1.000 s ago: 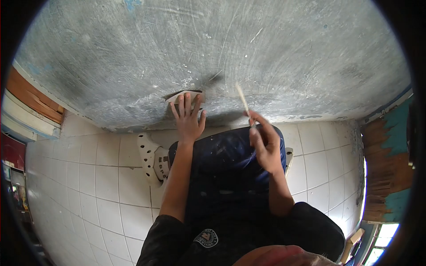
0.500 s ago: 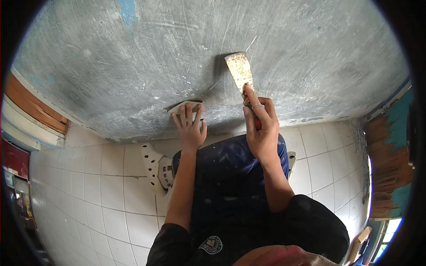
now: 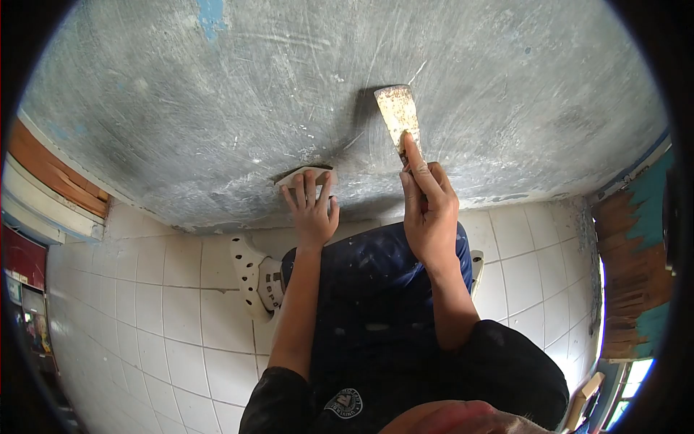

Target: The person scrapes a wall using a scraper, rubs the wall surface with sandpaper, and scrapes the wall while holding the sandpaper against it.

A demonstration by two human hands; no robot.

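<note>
My left hand (image 3: pixel 312 215) lies with its fingers spread over a pale folded piece, which looks like sandpaper (image 3: pixel 291 177), pressing it against the grey wall (image 3: pixel 238 101) low down near the floor. The sheet's upper edge shows dark and stands slightly off the wall. My right hand (image 3: pixel 432 224) is wrapped round a putty knife (image 3: pixel 397 108), its index finger stretched along the worn, rust-speckled blade. The blade points up in front of the wall; whether it touches I cannot tell. My fingers hide the knife's handle.
White floor tiles (image 3: pixel 184 318) meet the wall's base. My knees in dark trousers (image 3: pixel 369 253) and a white perforated shoe (image 3: pixel 248 275) are close to it. A peeling wooden panel (image 3: pixel 622 267) stands at right, a wooden frame (image 3: pixel 58 170) at left.
My right hand and the putty knife have shifted slightly to the right, and the red on its handle is now hidden. The left hand has stayed at nearly the same place on the wall.
</note>
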